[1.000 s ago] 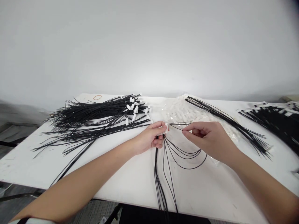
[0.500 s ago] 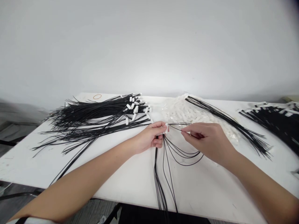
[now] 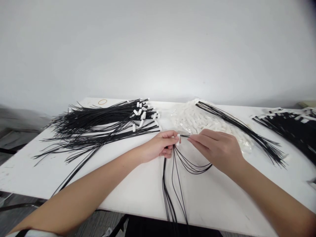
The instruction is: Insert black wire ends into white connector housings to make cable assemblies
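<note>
My left hand is closed around a small white connector, held upright between thumb and fingers above the table. Several thin black wires hang in loops from below the connector toward my right hand. A strand of black wires drops from under my left hand past the table's front edge. Short wires run from the connector's right side into the pinched fingertips of my right hand. Whether their tips sit inside the connector cannot be made out.
At the left lies a big pile of black wires with white connectors at its right end. Behind my right hand is a clear bag of white connectors, with a wire bundle across it. More black wires lie far right on the white table.
My right hand has come left, closer to the connector, and the wire length between them is shorter. The connector has shifted slightly down and right. The hanging loops moved a little.
</note>
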Demonstrator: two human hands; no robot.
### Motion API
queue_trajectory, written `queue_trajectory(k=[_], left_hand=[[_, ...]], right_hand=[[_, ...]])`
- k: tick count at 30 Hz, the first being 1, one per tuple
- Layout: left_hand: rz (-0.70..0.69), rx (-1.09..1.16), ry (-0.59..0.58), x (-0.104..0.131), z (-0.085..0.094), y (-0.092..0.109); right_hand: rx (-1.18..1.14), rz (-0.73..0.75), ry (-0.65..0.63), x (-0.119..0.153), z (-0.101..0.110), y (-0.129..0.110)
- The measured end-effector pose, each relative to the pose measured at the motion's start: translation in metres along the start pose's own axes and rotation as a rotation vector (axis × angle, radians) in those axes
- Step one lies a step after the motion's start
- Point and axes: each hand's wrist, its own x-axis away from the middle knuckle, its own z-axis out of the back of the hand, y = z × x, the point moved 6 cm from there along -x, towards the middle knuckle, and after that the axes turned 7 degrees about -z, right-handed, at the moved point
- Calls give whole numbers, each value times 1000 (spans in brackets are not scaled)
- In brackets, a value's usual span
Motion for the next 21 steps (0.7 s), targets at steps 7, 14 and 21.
queue_trajectory(k=[7,14,21], left_hand=[[-7,-17,-38,0,-3,0],[1,0,-8,1,-2,0],[18,93,38,-2,3,-3]], right_hand=[[-13,34,28,4,-2,-3],[46,74,131,-1,6,-11],[-187,440,-116,13,-2,-50]])
